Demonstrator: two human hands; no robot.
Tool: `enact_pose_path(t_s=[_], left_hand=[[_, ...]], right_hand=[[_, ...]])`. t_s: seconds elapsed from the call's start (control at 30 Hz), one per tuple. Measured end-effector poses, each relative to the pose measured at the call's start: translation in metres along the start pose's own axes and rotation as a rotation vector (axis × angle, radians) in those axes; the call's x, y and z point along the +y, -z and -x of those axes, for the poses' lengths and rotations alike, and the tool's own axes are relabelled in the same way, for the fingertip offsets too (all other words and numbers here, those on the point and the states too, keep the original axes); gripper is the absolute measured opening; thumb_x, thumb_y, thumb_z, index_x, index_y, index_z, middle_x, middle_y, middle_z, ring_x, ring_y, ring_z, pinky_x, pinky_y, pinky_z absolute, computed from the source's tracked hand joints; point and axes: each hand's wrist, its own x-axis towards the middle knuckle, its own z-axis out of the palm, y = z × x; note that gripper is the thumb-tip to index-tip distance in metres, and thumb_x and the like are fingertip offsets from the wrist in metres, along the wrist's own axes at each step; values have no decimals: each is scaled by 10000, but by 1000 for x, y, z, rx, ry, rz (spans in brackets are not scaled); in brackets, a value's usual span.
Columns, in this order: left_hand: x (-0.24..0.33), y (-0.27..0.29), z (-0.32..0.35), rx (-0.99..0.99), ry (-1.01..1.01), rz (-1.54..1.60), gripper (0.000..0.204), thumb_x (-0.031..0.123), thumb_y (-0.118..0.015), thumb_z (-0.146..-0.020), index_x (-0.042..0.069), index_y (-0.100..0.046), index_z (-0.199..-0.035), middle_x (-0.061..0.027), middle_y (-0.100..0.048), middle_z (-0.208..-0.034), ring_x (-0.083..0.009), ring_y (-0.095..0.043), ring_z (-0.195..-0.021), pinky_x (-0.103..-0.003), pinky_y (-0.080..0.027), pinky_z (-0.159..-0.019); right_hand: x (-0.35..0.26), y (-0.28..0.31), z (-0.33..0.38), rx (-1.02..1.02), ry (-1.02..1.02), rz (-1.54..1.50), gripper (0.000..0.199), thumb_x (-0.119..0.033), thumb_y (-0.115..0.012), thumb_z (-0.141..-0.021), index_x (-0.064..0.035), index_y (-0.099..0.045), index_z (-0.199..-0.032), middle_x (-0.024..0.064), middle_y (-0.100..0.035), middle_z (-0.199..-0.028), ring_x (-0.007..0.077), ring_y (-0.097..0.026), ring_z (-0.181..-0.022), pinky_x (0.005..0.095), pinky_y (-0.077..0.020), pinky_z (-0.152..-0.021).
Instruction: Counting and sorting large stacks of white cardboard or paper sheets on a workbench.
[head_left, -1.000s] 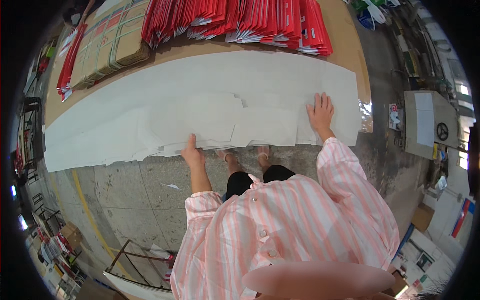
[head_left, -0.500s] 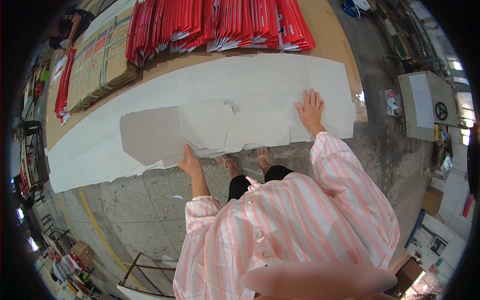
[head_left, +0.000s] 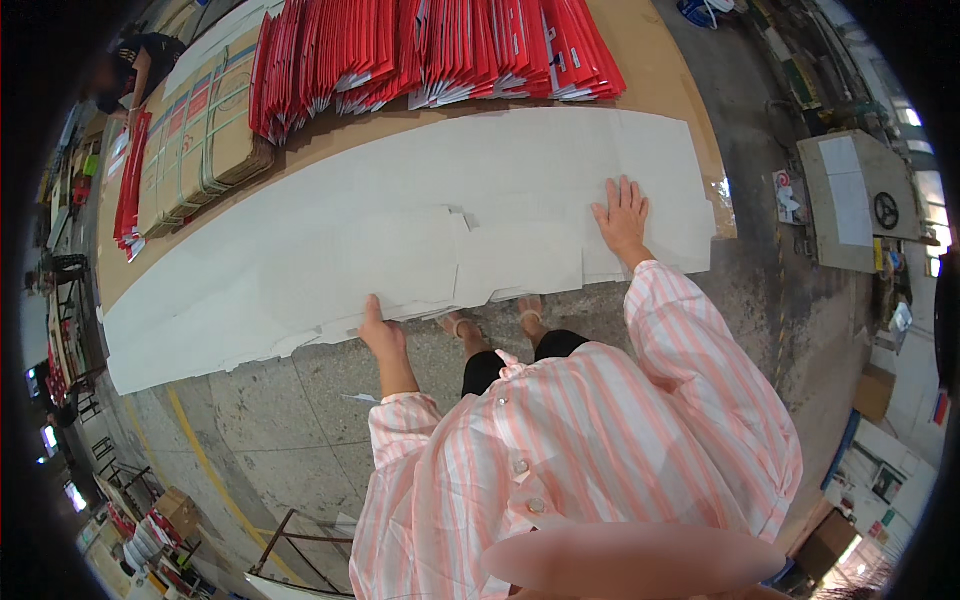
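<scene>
White paper or thin card sheets [head_left: 300, 260] lie overlapped along the near side of the table. My left hand [head_left: 381, 335] grips their front edge, thumb on top and the other fingers mostly hidden. Further right, my right hand [head_left: 624, 216] rests open and flat on the white surface, fingers pointing away from me. Between the hands, a piece with uneven cut edges [head_left: 520, 255] lies on top, with a small torn notch near its upper left corner.
Many red printed folders [head_left: 440, 50] stand in a row at the back. A strapped cardboard bundle [head_left: 200, 130] and more red folders [head_left: 132, 185] sit at the left, near another person [head_left: 145, 65]. A grey machine with a handwheel [head_left: 860, 200] stands at the right.
The grey patch of stacked sheets left of centre no longer shows; white surface is there now. My left hand has barely shifted, and my right hand stays in place.
</scene>
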Motion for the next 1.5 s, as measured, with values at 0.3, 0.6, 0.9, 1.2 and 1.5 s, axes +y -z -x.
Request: enact_pose_path(t_s=[0.3, 0.6, 0.9, 1.2, 1.5], left_hand=[[-13, -2, -1, 64, -241, -266, 267, 52, -622, -779, -83, -561, -1002, -99, -593, -982, -180, -561, -860, -327, -461, -760], [-16, 6, -5, 66, -321, -377, 275, 56, -619, -782, -87, -557, -1008, -109, -594, -992, -194, -564, -852, -335, -455, -782], [-14, 4, -7, 21, -200, -419, 296, 24, -602, -783, -99, -532, -1043, -125, -571, -1058, -215, -559, -914, -348, -455, -820], [-9, 0, -5, 58, -18, -69, 240, -2, -605, -769, -112, -558, -977, -117, -586, -1019, -200, -562, -884, -337, -457, -800], [0, -14, 5, 45, 72, 53, 185, 16, -620, -762, -113, -585, -890, -107, -595, -962, -162, -541, -817, -313, -445, -744]], right_hand=[[5, 2, 0, -26, -4, -25, 613, -473, -420, -857, -117, -311, -1344, 143, -193, -1421, 337, -119, -1316, 554, -88, -1030], [5, -1, 0, -34, -12, -43, 619, -481, -406, -860, -123, -294, -1353, 140, -185, -1426, 340, -116, -1318, 564, -78, -1027], [8, -2, -1, -14, -2, -30, 620, -491, -397, -861, -126, -298, -1352, 139, -190, -1426, 339, -127, -1315, 564, -90, -1023], [9, 2, 2, -38, -12, -26, 612, -481, -401, -864, -114, -310, -1345, 151, -197, -1421, 349, -125, -1313, 570, -90, -1020], [13, -3, -2, 19, 1, 19, 589, -448, -432, -859, -123, -316, -1336, 146, -216, -1413, 349, -144, -1306, 577, -120, -1013]])
